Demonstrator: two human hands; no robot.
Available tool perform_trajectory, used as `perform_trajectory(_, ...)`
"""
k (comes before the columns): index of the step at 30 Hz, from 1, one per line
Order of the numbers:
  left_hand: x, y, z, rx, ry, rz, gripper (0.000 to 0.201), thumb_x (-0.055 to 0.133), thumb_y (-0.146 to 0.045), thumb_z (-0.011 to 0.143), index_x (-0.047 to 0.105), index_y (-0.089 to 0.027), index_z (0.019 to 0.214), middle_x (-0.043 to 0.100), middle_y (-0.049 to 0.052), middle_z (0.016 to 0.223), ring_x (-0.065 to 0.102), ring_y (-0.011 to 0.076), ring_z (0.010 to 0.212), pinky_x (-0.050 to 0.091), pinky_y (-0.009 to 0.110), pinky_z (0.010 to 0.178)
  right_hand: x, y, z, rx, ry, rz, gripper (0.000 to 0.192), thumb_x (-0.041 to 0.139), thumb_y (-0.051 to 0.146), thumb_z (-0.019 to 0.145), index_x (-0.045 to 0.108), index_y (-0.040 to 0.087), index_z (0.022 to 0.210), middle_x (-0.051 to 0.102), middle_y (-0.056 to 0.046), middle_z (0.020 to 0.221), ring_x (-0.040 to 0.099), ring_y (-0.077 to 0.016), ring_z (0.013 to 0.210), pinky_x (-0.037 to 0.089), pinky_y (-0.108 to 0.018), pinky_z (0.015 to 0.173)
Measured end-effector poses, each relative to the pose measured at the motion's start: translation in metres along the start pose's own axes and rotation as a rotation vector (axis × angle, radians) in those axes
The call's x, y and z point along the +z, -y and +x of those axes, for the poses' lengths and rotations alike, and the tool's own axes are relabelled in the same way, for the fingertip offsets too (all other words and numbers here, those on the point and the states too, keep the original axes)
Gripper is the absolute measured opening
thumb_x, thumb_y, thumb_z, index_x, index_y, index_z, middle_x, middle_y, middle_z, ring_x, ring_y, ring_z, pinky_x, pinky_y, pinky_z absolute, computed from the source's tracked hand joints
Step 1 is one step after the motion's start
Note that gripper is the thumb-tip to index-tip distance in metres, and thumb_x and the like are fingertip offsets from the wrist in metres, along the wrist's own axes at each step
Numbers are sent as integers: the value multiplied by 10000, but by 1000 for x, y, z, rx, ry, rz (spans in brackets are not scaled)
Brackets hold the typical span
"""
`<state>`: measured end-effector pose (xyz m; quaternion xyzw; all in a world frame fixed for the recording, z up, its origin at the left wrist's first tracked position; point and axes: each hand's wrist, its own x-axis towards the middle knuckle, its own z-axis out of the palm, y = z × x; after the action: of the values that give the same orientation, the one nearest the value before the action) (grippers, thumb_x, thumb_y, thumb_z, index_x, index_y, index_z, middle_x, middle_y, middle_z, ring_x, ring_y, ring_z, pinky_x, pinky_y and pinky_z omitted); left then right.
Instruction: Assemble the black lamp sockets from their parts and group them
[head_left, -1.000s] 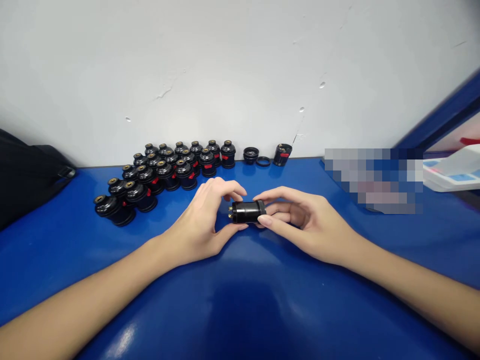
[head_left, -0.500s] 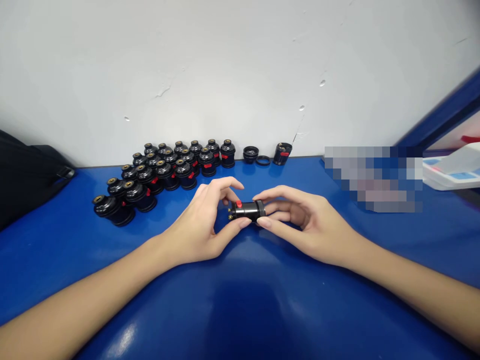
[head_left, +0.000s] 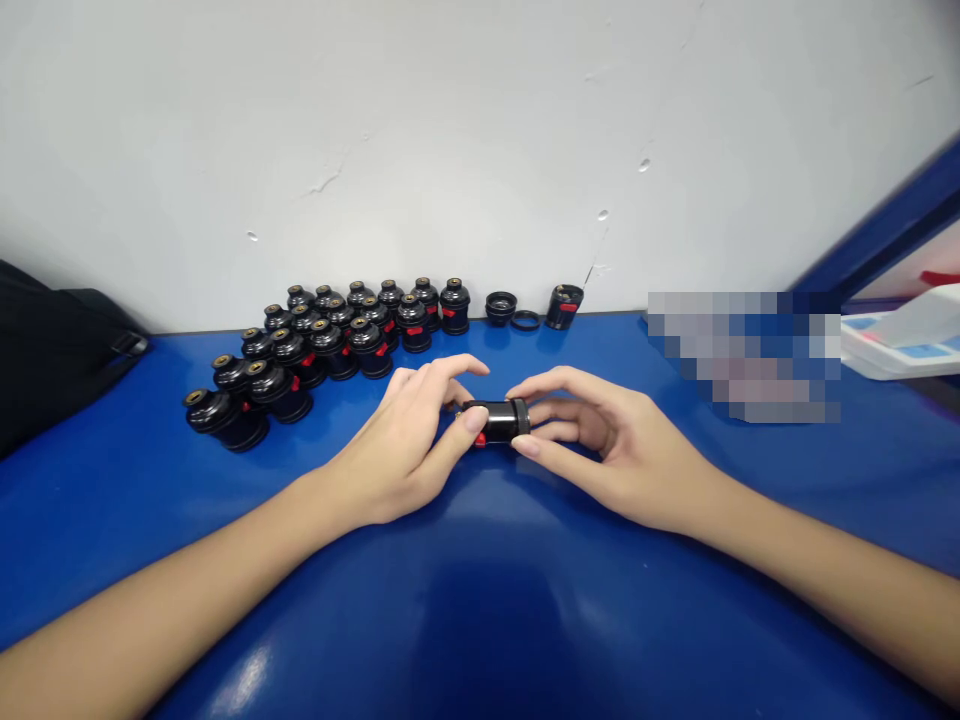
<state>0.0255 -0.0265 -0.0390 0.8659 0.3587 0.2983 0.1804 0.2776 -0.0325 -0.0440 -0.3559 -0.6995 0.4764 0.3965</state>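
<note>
Held part: a short black cylindrical fitting [head_left: 501, 420] lies on its side at the centre of my view, just above the blue bench [head_left: 480, 600]; a small red tab shows at its lower left edge, beside the thumb.
Left hand: my left hand [head_left: 409, 440] comes in from 8 o'clock and is clamped on the left end of the fitting, thumb tip pressed on its near side, forefinger arched over the top.
Right hand: my right hand [head_left: 600, 440] comes in from 4 o'clock and grips the right end, forefinger on top, thumb under the near edge; the other fingers curl behind the fitting.
Hands together: both close on the same fitting, fingertips near each other across it; I cannot tell whether the fitting touches the bench.
Finished group: a cluster of black sockets [head_left: 330, 335] with brass tops and red tabs stands at 11 o'clock of the hands, in rows running back toward the white wall [head_left: 480, 130].
Loose parts: at 12 o'clock, close to the wall, a black cap [head_left: 501, 307], a thin black ring [head_left: 526, 320] just beside it, and a tilted black body [head_left: 564, 306] with a red tab.
Left margin: a black bag [head_left: 52, 350] at 9 o'clock.
Right margin: a white device [head_left: 900, 345] at 3 o'clock, beyond a blurred patch.
</note>
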Motion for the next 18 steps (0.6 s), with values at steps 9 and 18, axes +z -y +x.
perform_trajectory(9, 6, 11, -2, 214, -136, 4, 557, 771, -237, 983, 426, -286, 1417, 681, 64, 1197, 661, 241, 1052, 462, 417, 936, -1, 2, -1, 7, 6, -27, 344, 817, 406, 954, 683, 206, 1201, 812, -76, 1021, 842, -231, 902, 709, -365, 880)
perform_trajectory(18, 1, 0, 0, -32, -31, 72, 336, 479, -417, 1142, 415, -263, 1434, 697, 43, 1102, 612, 243, 1011, 415, 451, 963, -1, 0, 0, -13, 11, -13, 335, 825, 365, 960, 678, 207, 1217, 806, -61, 1057, 837, -195, 922, 696, -311, 896)
